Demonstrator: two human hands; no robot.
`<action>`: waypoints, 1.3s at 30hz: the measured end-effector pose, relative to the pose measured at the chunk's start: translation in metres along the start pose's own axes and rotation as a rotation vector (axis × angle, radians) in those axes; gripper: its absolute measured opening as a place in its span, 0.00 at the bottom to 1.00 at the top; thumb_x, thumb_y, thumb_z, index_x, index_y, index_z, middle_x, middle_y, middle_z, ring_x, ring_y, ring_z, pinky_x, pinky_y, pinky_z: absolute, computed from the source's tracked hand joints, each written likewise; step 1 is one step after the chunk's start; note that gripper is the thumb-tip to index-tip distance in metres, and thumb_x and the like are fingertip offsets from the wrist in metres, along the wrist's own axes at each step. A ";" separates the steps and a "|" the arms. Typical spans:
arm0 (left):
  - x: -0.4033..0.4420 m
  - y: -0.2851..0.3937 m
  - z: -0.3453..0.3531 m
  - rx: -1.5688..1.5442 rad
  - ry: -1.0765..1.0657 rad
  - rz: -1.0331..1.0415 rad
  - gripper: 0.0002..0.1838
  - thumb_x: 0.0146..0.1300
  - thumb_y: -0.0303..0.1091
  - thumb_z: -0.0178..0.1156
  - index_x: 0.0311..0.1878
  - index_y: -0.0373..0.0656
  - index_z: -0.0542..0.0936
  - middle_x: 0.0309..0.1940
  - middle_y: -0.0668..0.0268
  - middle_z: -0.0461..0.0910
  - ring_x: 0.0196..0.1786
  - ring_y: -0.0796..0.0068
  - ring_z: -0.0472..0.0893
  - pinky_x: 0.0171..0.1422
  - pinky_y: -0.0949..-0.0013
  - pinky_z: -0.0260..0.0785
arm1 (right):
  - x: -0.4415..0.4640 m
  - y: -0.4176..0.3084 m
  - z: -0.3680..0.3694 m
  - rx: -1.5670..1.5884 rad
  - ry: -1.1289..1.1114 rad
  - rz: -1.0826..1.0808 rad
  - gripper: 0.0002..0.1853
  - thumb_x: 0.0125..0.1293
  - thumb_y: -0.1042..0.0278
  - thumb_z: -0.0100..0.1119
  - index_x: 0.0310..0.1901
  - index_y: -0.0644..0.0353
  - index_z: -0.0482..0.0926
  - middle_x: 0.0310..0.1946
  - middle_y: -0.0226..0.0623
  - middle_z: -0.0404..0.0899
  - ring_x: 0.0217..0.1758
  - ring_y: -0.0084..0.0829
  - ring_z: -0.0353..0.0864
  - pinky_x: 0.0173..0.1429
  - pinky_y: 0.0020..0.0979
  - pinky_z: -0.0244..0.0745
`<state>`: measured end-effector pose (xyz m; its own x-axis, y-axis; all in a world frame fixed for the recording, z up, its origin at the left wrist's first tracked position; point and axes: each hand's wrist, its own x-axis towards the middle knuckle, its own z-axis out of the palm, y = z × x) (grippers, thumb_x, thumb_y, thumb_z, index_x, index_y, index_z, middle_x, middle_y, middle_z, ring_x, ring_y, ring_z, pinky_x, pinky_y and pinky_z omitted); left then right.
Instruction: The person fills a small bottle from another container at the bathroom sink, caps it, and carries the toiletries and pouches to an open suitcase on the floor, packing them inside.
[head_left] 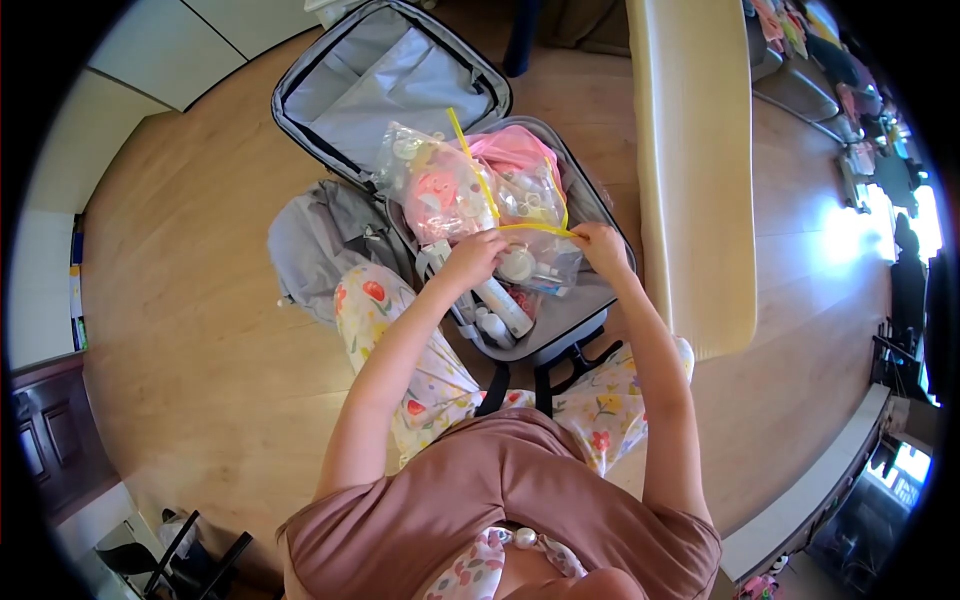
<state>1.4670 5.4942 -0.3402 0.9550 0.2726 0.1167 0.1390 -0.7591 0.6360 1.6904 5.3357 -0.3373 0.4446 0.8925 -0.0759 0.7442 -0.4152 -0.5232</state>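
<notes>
An open suitcase point(590, 185) lies on the floor between my legs. Over its packed half, a clear zip bag point(560, 262) with a yellow zip edge hangs from my fingers; a round white item and small tubes show inside. My left hand point(476, 258) is closed at the left end of that edge, and my right hand point(602, 250) pinches the right end. Just behind are two more clear bags with yellow edges, a larger bag point(437, 195) with pink contents and a smaller bag point(528, 195). White bottles point(500, 305) lie near my left hand.
The suitcase's grey-lined lid point(395, 85) leans open at the back. A grey cloth bag point(318, 240) sits on the floor to the left. Close on the right runs a long pale bench-like surface point(697, 170). White cabinets point(165, 50) stand at the upper left.
</notes>
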 end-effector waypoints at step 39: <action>0.027 -0.037 -0.008 0.523 0.023 0.243 0.08 0.53 0.37 0.57 0.35 0.46 0.77 0.40 0.70 0.75 0.50 0.71 0.72 0.55 0.66 0.62 | -0.022 0.021 -0.022 0.177 0.095 0.089 0.06 0.48 0.68 0.65 0.29 0.57 0.84 0.24 0.40 0.80 0.27 0.39 0.79 0.34 0.33 0.74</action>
<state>1.4850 5.5345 -0.3541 0.9707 0.0623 0.2320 0.0331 -0.9913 0.1274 1.7074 5.3035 -0.3275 0.5560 0.8295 -0.0526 0.6042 -0.4468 -0.6598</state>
